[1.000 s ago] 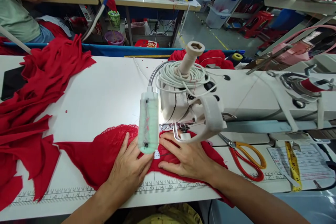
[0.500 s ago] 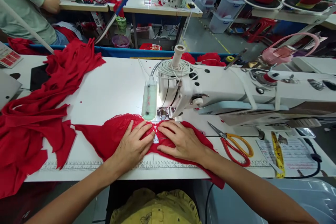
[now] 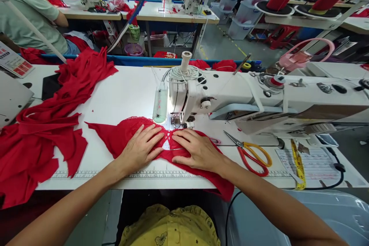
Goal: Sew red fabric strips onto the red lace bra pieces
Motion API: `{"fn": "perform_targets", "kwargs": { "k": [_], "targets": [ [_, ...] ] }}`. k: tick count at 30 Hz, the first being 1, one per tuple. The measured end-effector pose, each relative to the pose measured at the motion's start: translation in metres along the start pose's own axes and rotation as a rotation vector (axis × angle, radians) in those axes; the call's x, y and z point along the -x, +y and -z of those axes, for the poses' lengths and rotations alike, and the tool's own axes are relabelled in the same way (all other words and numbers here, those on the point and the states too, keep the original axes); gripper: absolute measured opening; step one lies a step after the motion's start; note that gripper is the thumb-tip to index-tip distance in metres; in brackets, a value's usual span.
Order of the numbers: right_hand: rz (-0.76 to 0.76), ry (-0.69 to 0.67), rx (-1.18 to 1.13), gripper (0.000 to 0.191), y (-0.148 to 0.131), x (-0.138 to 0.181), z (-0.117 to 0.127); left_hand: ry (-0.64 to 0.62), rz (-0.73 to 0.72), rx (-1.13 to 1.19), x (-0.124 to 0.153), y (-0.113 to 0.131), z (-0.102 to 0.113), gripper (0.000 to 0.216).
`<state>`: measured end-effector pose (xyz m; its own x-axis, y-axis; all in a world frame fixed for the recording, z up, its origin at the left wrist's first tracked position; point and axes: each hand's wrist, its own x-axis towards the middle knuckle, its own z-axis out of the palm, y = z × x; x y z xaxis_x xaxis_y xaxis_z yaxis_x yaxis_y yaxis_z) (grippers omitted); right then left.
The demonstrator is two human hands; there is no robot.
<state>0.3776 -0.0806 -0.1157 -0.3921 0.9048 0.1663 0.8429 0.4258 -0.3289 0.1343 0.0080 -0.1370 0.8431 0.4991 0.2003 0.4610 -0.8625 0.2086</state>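
Observation:
A red lace bra (image 3: 121, 133) lies spread on the white sewing table, just in front of the sewing machine's presser foot (image 3: 175, 119). My left hand (image 3: 142, 144) rests flat on its left cup, fingers stretched out. On the right cup lies my right hand (image 3: 198, 150), palm down and fingers extended. Between my fingertips the middle of the bra shows a small gap with the white table behind it. Neither hand grips the cloth; both press on it from above. The fabric's right end hangs over the table's front edge.
Scissors with orange and red handles (image 3: 255, 157) lie right of my right hand, beside a yellow tape measure (image 3: 298, 165). A heap of red fabric pieces (image 3: 66, 103) covers the table's left side. The machine arm (image 3: 230, 88) spans the right. Another person (image 3: 29, 15) sits at far left.
The camera view has shifted a little. My fingertips are slightly farther apart, and the gap at the bra's middle shows more. Both hands stay flat on the cloth.

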Motion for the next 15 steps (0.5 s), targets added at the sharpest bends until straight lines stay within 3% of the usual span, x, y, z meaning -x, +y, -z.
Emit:
{"fn": "perform_targets", "kwargs": {
  "k": [6,15],
  "targets": [
    [0.011,-0.003,-0.018,0.065,0.003,0.002,-0.001,0.004,0.044,0.011,0.001,0.004,-0.002,0.047],
    [0.054,-0.113,-0.008,0.073,0.024,0.001,0.006,0.045,0.131,-0.01,0.004,0.019,-0.009,0.052]
  ]
}}
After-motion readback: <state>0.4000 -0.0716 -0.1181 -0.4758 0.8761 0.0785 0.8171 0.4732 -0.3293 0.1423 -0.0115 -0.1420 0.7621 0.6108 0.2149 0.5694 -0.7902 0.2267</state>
